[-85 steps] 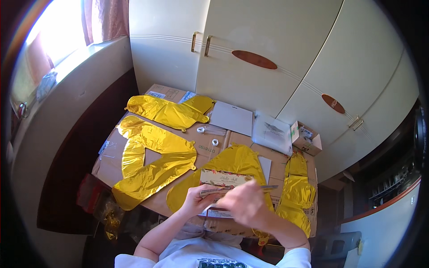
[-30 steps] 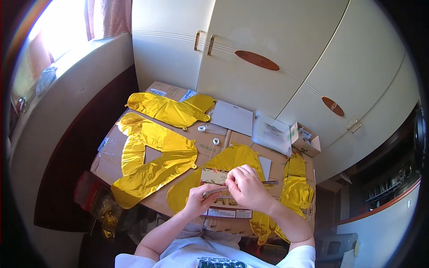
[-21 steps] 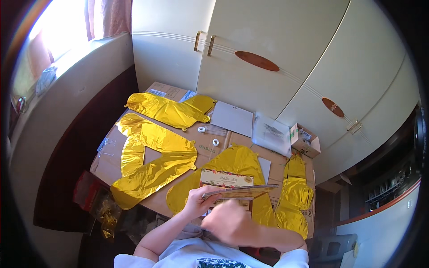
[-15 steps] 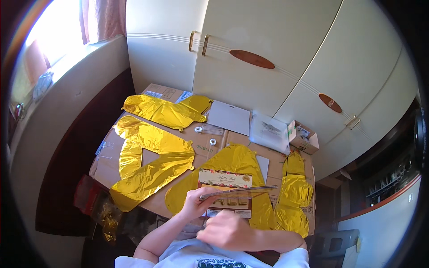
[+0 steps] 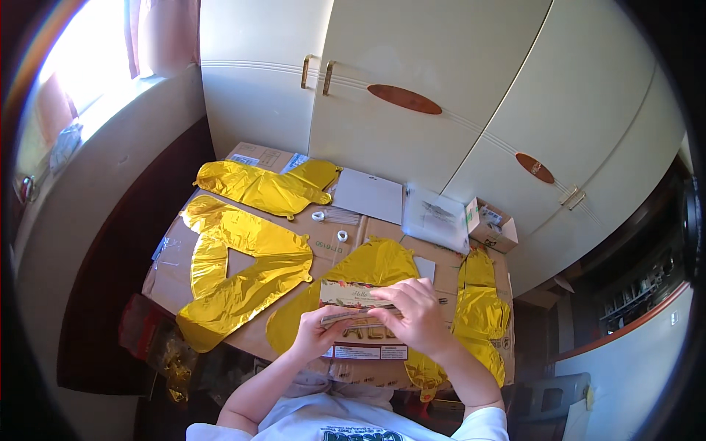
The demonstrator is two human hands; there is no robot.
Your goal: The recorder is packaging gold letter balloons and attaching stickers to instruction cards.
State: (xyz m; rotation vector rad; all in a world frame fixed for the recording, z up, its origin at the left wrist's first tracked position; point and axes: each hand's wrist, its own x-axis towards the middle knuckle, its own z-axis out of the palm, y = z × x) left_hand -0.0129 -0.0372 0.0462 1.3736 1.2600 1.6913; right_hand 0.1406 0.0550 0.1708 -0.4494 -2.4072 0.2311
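Note:
Near the table's front edge, my left hand (image 5: 315, 335) grips one end of a thin flat packet (image 5: 349, 317) seen almost edge-on. Its exact kind is unclear. My right hand (image 5: 415, 312) has its thumb and fingers closed around the packet's other side, partly hiding it. Beneath both hands is a printed card (image 5: 368, 353) with a leafy border and gold letters, lying over a flat gold foil balloon (image 5: 375, 261). Other uninflated foil balloons lie around: one with a hole (image 5: 283, 253) at left, a folded one (image 5: 257, 187) farther back, another (image 5: 478, 309) at right.
Cardboard (image 5: 338, 246) covers the table. Two small white rolls (image 5: 342, 236) sit mid-table. A white sheet (image 5: 368, 195), a clear plastic bag (image 5: 437, 217) and a small open box (image 5: 491, 226) line the back, near cream cabinets (image 5: 412, 44). A grey chair (image 5: 555, 400) stands at right.
My right hand has risen from in front of my body to the packet and closed on it. My left hand still holds the packet, which has shifted slightly left and tilted. The view has shifted slightly.

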